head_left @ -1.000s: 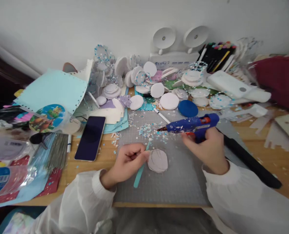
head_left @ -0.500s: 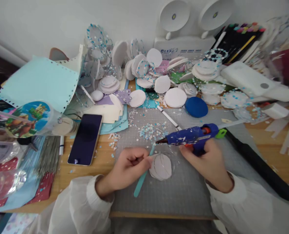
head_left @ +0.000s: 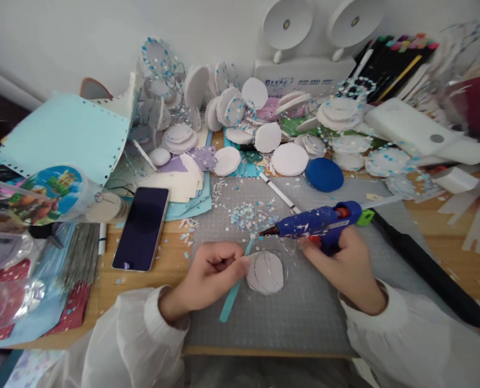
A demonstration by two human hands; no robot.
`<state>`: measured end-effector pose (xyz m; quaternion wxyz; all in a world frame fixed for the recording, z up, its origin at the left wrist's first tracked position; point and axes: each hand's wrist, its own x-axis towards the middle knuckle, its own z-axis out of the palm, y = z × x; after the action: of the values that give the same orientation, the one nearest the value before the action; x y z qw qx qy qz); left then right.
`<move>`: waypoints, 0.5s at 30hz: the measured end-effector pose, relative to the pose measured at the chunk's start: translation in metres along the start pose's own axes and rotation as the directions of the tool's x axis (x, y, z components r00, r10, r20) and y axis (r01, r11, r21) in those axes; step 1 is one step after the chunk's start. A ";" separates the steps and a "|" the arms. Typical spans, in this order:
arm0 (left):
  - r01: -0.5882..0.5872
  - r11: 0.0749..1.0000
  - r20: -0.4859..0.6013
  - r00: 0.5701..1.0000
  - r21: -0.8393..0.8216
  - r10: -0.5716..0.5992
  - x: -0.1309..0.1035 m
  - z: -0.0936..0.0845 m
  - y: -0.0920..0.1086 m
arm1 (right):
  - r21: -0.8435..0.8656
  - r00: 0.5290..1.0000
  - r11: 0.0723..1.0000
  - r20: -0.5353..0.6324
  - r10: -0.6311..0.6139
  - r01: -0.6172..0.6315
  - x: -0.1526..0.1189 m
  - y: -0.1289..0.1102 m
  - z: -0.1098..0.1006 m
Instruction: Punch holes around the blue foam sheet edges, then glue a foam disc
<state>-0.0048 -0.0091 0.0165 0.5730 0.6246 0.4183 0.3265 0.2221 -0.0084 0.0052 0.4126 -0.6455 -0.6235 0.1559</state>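
Observation:
My right hand (head_left: 343,264) is wrapped round a blue glue gun (head_left: 310,222), its dark nozzle pointing left above the grey mat (head_left: 304,318). My left hand (head_left: 211,277) is closed, thumb and forefinger pinched at the left edge of a white paper disc piece (head_left: 266,273) with thin wire loops over it. A teal stick (head_left: 231,302) runs beside and under the left fingertips, its tip near the nozzle. Small white and blue paper bits (head_left: 250,215) lie scattered behind the hands.
A phone (head_left: 142,229) and a patterned cup (head_left: 57,194) are on the left. Behind are many white discs (head_left: 290,159), a blue disc (head_left: 324,174) and a white pen (head_left: 279,193). A long black object (head_left: 434,269) lies at the right.
The whole view has shifted slightly, moving things a little up and left in the picture. Both hands keep nearly the same pose and hold.

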 end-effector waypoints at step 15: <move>0.016 0.998 0.038 0.999 -0.065 -0.013 0.000 0.001 -0.001 | -0.137 0.998 0.988 0.024 -0.061 0.064 0.000 0.003 -0.002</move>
<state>-0.0043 -0.0099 0.0151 0.6032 0.6085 0.4011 0.3240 0.2258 -0.0087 0.0040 0.3655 -0.6511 -0.6568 0.1057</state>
